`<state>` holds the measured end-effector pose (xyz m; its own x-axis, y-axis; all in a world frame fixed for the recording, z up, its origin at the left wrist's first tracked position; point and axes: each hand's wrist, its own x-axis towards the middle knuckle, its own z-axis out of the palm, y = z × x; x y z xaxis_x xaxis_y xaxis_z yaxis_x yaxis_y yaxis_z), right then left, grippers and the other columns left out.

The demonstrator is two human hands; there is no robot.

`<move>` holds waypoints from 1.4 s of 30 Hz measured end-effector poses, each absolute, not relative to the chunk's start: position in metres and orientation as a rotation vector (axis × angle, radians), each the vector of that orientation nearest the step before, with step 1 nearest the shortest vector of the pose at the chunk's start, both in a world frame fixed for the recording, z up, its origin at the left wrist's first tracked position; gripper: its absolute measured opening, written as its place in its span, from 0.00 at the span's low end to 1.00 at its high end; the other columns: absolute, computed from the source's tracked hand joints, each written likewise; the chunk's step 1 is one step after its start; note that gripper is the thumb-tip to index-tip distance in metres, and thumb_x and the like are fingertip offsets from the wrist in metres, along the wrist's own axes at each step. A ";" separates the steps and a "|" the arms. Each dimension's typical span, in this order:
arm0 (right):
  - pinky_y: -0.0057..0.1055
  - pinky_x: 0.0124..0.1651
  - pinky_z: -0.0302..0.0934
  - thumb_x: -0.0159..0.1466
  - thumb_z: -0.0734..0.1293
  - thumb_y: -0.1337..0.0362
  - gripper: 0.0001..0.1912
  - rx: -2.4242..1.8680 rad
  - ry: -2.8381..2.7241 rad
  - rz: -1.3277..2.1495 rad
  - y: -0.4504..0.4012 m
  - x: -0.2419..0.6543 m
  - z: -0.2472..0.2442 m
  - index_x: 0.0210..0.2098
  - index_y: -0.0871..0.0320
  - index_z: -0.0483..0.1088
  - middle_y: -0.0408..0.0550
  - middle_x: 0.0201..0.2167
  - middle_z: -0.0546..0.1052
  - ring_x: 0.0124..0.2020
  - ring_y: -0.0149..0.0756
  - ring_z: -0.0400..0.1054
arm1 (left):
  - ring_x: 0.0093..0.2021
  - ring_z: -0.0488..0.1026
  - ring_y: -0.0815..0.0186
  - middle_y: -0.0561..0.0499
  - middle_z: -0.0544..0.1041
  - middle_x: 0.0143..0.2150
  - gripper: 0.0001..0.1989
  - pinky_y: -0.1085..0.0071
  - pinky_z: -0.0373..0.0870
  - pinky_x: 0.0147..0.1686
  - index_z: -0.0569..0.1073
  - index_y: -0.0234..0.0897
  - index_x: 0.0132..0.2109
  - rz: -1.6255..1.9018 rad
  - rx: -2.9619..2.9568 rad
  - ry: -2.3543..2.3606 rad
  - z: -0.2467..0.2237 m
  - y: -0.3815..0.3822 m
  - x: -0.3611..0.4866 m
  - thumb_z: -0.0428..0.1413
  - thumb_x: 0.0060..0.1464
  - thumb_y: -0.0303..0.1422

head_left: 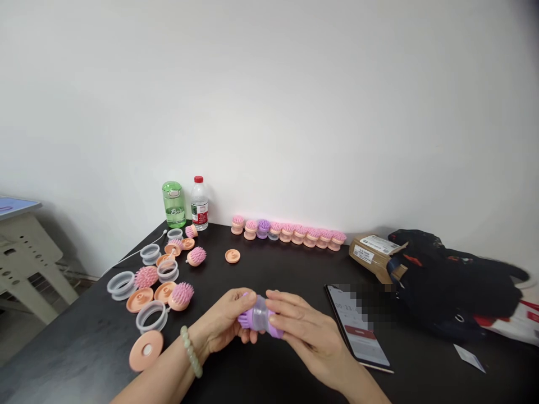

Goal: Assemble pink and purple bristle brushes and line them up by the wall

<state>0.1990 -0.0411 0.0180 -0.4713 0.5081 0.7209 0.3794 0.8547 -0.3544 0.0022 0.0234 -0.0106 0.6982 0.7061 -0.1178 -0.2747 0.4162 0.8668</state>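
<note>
Between my two hands is a purple silicone scrubber brush [260,315] with a clear middle ring, lying on its side above the table. My left hand [229,320], with a beaded bracelet on the wrist, grips the bristle end. The fingers of my right hand [309,334] close around the purple base at the other end. To the left lie loose parts: pink bristle heads [182,295], clear rings [152,317] and peach discs [145,350]. One peach disc [232,256] lies apart, beyond my hands.
Along the wall stands a row of several finished-looking brushes [287,233], mostly pink. A green bottle [174,205] and a water bottle [199,205] stand at the back left. A phone [357,328], a cardboard box [373,257] and a black bag [450,280] lie right.
</note>
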 end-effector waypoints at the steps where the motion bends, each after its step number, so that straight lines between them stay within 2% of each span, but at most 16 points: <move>1: 0.50 0.57 0.70 0.67 0.61 0.78 0.27 -0.626 -2.146 0.174 -0.042 0.200 0.019 0.61 0.48 0.66 0.50 0.55 0.77 0.60 0.45 0.68 | 0.16 0.71 0.72 0.48 0.77 0.23 0.26 0.81 0.58 0.13 0.72 0.31 0.34 0.633 0.957 0.515 -0.011 0.023 0.002 0.63 0.48 0.53; 6: 0.47 0.55 0.72 0.66 0.63 0.78 0.28 -0.688 -2.161 0.060 -0.043 0.202 0.020 0.63 0.52 0.64 0.54 0.56 0.76 0.59 0.47 0.69 | 0.16 0.70 0.72 0.47 0.77 0.23 0.26 0.81 0.56 0.13 0.71 0.32 0.34 0.603 0.976 0.526 -0.013 0.023 0.003 0.61 0.50 0.54; 11: 0.45 0.51 0.74 0.66 0.68 0.67 0.28 -0.815 -2.093 -0.074 -0.042 0.204 0.012 0.65 0.54 0.62 0.57 0.54 0.78 0.53 0.49 0.74 | 0.19 0.70 0.73 0.54 0.73 0.23 0.25 0.81 0.59 0.16 0.65 0.36 0.31 0.728 1.029 0.548 -0.006 0.020 0.004 0.68 0.44 0.49; 15: 0.43 0.48 0.76 0.67 0.68 0.60 0.29 -0.893 -2.021 -0.163 -0.044 0.202 0.007 0.65 0.55 0.61 0.55 0.50 0.80 0.47 0.48 0.78 | 0.23 0.67 0.72 0.55 0.71 0.24 0.25 0.78 0.61 0.21 0.68 0.35 0.31 0.834 1.157 0.544 0.001 0.017 0.005 0.70 0.39 0.47; 20: 0.41 0.46 0.76 0.68 0.66 0.60 0.24 -0.953 -1.954 -0.199 -0.046 0.199 0.005 0.63 0.56 0.65 0.55 0.48 0.81 0.45 0.48 0.78 | 0.28 0.62 0.73 0.56 0.69 0.28 0.24 0.77 0.59 0.28 0.71 0.35 0.35 0.914 1.267 0.557 0.001 0.018 0.002 0.73 0.36 0.40; 23: 0.37 0.40 0.77 0.68 0.65 0.59 0.20 -1.002 -1.894 -0.156 -0.047 0.195 0.005 0.59 0.56 0.68 0.54 0.44 0.82 0.36 0.44 0.80 | 0.30 0.64 0.71 0.55 0.72 0.33 0.26 0.75 0.60 0.30 0.72 0.37 0.39 0.951 1.351 0.557 -0.001 0.018 0.000 0.74 0.34 0.37; 25: 0.32 0.34 0.76 0.68 0.65 0.58 0.17 -1.040 -1.828 -0.052 -0.047 0.193 0.005 0.54 0.57 0.70 0.52 0.39 0.82 0.29 0.38 0.79 | 0.33 0.67 0.67 0.52 0.73 0.38 0.26 0.73 0.63 0.33 0.73 0.38 0.41 0.989 1.436 0.529 -0.003 0.018 0.000 0.74 0.34 0.36; 28: 0.27 0.25 0.73 0.66 0.66 0.53 0.14 -1.125 -1.716 0.256 -0.045 0.190 0.004 0.45 0.56 0.72 0.47 0.30 0.81 0.22 0.35 0.76 | 0.38 0.71 0.62 0.48 0.74 0.43 0.24 0.69 0.66 0.37 0.75 0.39 0.43 1.067 1.612 0.511 -0.003 0.018 -0.001 0.73 0.37 0.34; 33: 0.23 0.18 0.64 0.67 0.60 0.45 0.20 -1.244 -1.451 0.965 -0.039 0.184 -0.002 0.35 0.56 0.66 0.40 0.17 0.75 0.15 0.31 0.72 | 0.45 0.73 0.55 0.42 0.77 0.48 0.21 0.63 0.68 0.45 0.78 0.42 0.46 1.192 1.883 0.508 -0.003 0.014 -0.002 0.71 0.43 0.30; 36: 0.20 0.12 0.56 0.65 0.59 0.38 0.26 -1.241 -1.185 1.243 -0.037 0.178 -0.005 0.31 0.57 0.63 0.38 0.16 0.73 0.10 0.28 0.65 | 0.49 0.73 0.54 0.41 0.78 0.50 0.17 0.60 0.68 0.49 0.79 0.44 0.49 1.217 2.004 0.478 -0.002 0.013 -0.002 0.66 0.51 0.27; 39: 0.19 0.08 0.54 0.61 0.61 0.34 0.30 -1.241 -1.029 1.406 -0.036 0.173 -0.006 0.29 0.57 0.63 0.38 0.15 0.71 0.09 0.26 0.62 | 0.51 0.72 0.55 0.41 0.78 0.51 0.14 0.59 0.68 0.51 0.79 0.45 0.50 1.214 2.086 0.455 -0.002 0.013 -0.002 0.59 0.58 0.25; 42: 0.19 0.09 0.55 0.60 0.62 0.34 0.30 -1.240 -1.020 1.366 -0.035 0.173 -0.008 0.29 0.58 0.63 0.38 0.15 0.71 0.10 0.26 0.62 | 0.50 0.74 0.55 0.41 0.77 0.51 0.15 0.60 0.70 0.49 0.78 0.43 0.50 1.247 2.085 0.454 -0.004 0.015 0.000 0.63 0.55 0.29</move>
<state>0.1725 -0.0347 -0.0079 0.0115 0.9869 -0.1608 -0.1262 -0.1581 -0.9793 0.0000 0.0149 -0.0036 0.4856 0.5896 0.6454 -0.0371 -0.7238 0.6890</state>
